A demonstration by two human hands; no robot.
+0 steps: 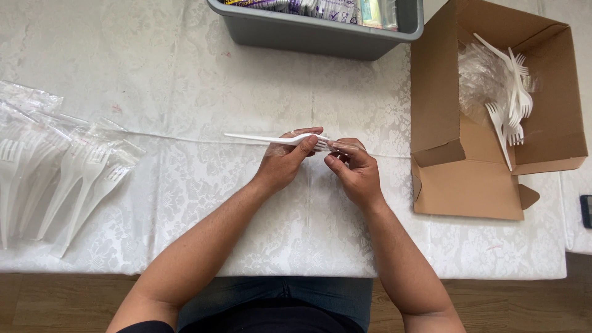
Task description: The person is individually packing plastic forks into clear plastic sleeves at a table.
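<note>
A table covered with a white floral-patterned tablecloth point(185, 80) fills the view, seen from above, with a strip of wooden floor point(61, 302) along the near edge. The landmark is the white plastic fork point(271, 139) held at the table's middle.

Far left of the fork lies a spread of wrapped forks point(68, 172), each sealed in a clear plastic sleeve, tines pointing away from the person.

The fork itself lies level, its slim handle pointing left and its tines to the right. The left hand point(285, 161) pinches it near the neck between thumb and fingers. Just right of that, touching the tine end, the right hand point(353, 171) has its fingertips closed on a thin clear plastic sleeve point(351, 147) at the tines.

Beyond the fork, at the far edge, sits a grey plastic bin point(320, 31) holding colourful flat packets point(333, 9).

Right of the fork stands an open brown cardboard box point(468, 185). Inside it are loose white forks point(515, 105) heaped on crumpled clear plastic.
</note>
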